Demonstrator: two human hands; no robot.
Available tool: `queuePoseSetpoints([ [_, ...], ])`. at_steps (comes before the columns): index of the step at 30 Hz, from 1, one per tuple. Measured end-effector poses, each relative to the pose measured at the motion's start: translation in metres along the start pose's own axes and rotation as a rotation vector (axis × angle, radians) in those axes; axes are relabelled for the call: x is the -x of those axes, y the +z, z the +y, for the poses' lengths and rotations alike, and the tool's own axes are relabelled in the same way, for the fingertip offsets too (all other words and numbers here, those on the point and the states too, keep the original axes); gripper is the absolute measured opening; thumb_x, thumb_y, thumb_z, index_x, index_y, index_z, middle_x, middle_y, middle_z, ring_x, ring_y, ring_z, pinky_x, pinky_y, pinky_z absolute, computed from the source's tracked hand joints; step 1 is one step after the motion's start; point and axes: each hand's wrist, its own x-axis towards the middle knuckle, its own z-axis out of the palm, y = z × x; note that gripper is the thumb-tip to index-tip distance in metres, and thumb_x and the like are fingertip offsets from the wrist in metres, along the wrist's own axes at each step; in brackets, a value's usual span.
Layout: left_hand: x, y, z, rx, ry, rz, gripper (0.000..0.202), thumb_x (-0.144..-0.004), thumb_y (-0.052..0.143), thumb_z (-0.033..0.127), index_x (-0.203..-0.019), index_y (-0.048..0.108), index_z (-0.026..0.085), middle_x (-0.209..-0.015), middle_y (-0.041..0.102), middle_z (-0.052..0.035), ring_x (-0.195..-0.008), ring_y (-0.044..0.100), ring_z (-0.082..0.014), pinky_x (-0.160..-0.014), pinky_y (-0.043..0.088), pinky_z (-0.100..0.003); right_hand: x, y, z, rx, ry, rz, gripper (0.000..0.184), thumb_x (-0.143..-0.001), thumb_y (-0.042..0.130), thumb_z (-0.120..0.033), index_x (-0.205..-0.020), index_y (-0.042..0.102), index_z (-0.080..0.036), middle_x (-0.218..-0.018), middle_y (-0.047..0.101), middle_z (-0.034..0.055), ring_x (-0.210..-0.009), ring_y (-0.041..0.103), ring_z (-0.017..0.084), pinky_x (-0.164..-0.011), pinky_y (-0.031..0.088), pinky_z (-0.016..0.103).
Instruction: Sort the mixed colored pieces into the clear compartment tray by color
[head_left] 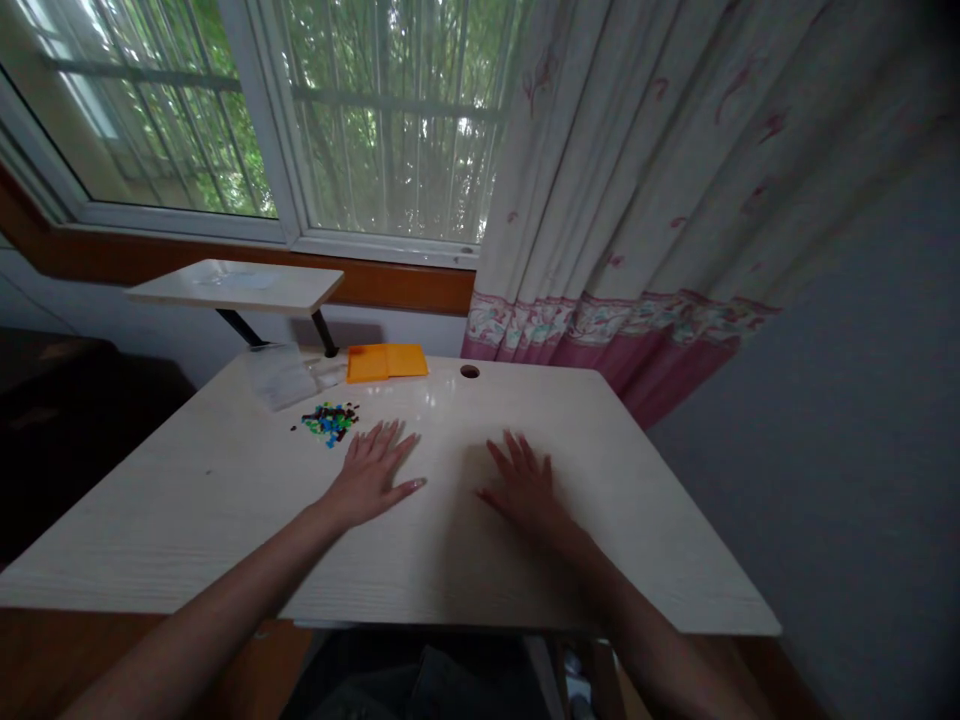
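Note:
My left hand (pixel 375 474) lies palm down on the pale wooden desk (pixel 247 520), fingers spread, holding nothing. Just beyond its fingertips, to the left, is a loose pile of small blue, green, yellow and dark pieces (pixel 328 422); they are too small to name surely. My right hand (pixel 525 487) also rests palm down with fingers apart, right of the desk's middle, with only bare desktop around it. Behind the pile lies an orange flat piece (pixel 387 362), which looks folded or made of two panels. A clear plastic bag (pixel 283 376) sits to its left.
A small raised shelf (pixel 300 288) on black legs stands at the back left, with clear plastic on top. A round cable hole (pixel 469 371) is near the back edge. Behind the desk are a window (pixel 390 140) and a floral curtain (pixel 600 200); a wall (pixel 840 420) borders the right.

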Motion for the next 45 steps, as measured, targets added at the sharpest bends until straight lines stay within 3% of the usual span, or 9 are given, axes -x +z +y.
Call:
queuePoseSetpoints([
  [7, 0.001, 0.023, 0.006, 0.011, -0.025, -0.003, 0.068, -0.089, 0.046, 0.066, -0.148, 0.037, 0.034, -0.158, 0.029, -0.0082, -0.146, 0.021, -0.0373, -0.116, 0.011, -0.064, -0.006, 0.011, -0.010, 0.014, -0.011, -0.045, 0.078, -0.089, 0.024, -0.075, -0.152, 0.028, -0.028, -0.163, 0.014, 0.0119, -0.150, 0.007, 0.035, -0.112, 0.000, 0.069],
  [45, 0.003, 0.019, 0.010, 0.046, -0.039, 0.003, 0.068, -0.088, 0.048, 0.066, -0.148, 0.037, 0.035, -0.159, 0.028, -0.0058, -0.147, 0.019, -0.0356, -0.119, 0.009, -0.061, -0.003, 0.012, -0.010, -0.005, 0.007, -0.060, 0.075, -0.091, 0.028, -0.072, -0.152, 0.028, -0.029, -0.163, 0.015, 0.0102, -0.150, 0.008, 0.035, -0.114, 0.000, 0.067],
])
